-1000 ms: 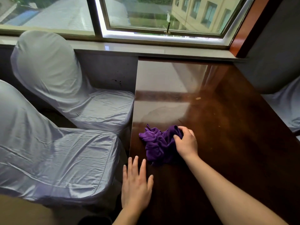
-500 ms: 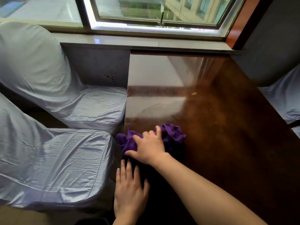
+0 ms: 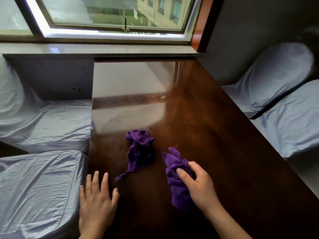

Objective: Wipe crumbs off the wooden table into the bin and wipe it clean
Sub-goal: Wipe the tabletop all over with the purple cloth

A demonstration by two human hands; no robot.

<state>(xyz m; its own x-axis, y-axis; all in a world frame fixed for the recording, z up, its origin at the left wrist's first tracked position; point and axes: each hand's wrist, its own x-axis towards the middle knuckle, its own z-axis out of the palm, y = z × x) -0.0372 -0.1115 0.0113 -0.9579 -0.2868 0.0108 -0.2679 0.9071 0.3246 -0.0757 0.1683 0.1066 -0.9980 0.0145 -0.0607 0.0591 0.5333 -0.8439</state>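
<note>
A dark glossy wooden table (image 3: 215, 144) runs from the window sill toward me. My right hand (image 3: 200, 185) grips a crumpled purple cloth (image 3: 177, 183), held just over the table's near middle. What looks like a second piece of purple cloth (image 3: 140, 150) lies loose on the table to its left, apart from my hand. My left hand (image 3: 96, 202) rests flat with fingers spread at the table's left edge. A pale crumb (image 3: 163, 97) sits farther up the table, with small specks (image 3: 176, 145) nearer the cloths. No bin is in view.
Chairs in pale grey covers stand along both sides: two on the left (image 3: 46, 121) (image 3: 38, 190) and two on the right (image 3: 269, 80) (image 3: 293, 118). A window (image 3: 110, 14) and its stone sill (image 3: 103, 49) close off the far end.
My right hand has pulled back from the table's left edge toward the middle and right, holding purple cloth. A purple piece now lies loose on the table. My left hand has stayed flat at the edge.
</note>
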